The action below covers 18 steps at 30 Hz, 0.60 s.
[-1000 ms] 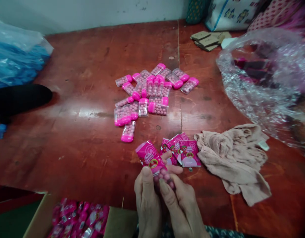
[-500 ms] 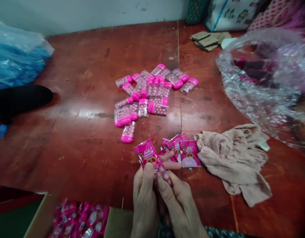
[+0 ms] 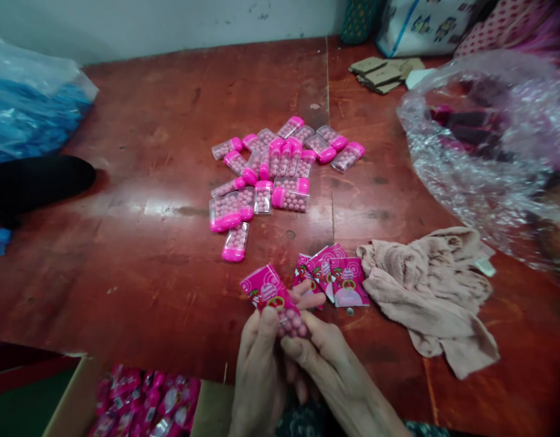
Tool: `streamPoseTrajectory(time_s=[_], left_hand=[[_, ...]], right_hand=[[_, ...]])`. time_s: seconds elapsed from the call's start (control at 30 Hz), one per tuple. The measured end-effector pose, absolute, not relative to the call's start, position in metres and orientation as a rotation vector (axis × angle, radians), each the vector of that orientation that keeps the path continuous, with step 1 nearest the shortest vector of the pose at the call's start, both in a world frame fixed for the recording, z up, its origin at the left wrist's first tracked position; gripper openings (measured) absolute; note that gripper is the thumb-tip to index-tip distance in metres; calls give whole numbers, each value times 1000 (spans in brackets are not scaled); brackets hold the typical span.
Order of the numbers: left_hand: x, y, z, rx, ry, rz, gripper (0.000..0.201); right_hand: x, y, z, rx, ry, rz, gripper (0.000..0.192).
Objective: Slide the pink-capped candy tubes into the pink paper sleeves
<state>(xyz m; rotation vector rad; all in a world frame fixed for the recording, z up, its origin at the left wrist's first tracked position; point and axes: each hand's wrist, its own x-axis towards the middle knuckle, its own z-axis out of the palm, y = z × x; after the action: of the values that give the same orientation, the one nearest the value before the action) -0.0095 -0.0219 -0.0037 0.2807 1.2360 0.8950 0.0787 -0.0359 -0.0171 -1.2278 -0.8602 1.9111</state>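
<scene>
Between my hands is a small clear box of pink candy balls (image 3: 292,323), its upper part inside a pink printed wrapper sleeve (image 3: 265,287). My left hand (image 3: 256,352) pinches the sleeve with the thumb in front, and fingers stick out to the right behind it. At the box's lower end, my right hand (image 3: 329,358) is closed with thumb and forefinger against it. Just beyond lie several flat pink printed sleeves (image 3: 349,283), overlapping on the table. Farther back, a loose pile of candy boxes with pink caps (image 3: 294,200) spreads over the wood.
A crumpled beige cloth (image 3: 425,279) lies to the right on the red-brown table (image 3: 147,273). Behind it sits a clear plastic bag (image 3: 443,164). A bag of blue pieces (image 3: 38,115) and a black object (image 3: 43,182) are at left. Below stands a carton (image 3: 211,406) of pink packs.
Both hands have come slightly down and left with the box. The sleeve tilts further left, more candy balls show below it, and the right thumb has shifted lower.
</scene>
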Motion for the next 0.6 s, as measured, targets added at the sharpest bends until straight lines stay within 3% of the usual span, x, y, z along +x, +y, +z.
streamPoseTrajectory(time_s=[0.27, 0.6], left_hand=[[-3, -25, -3, 203, 1216, 921, 31], [-1, -26, -7, 173, 1209, 921, 30]], right_hand=[[85, -32, -18, -1315, -1017, 1814, 31], [86, -23, -13, -1298, -909, 1833, 35]])
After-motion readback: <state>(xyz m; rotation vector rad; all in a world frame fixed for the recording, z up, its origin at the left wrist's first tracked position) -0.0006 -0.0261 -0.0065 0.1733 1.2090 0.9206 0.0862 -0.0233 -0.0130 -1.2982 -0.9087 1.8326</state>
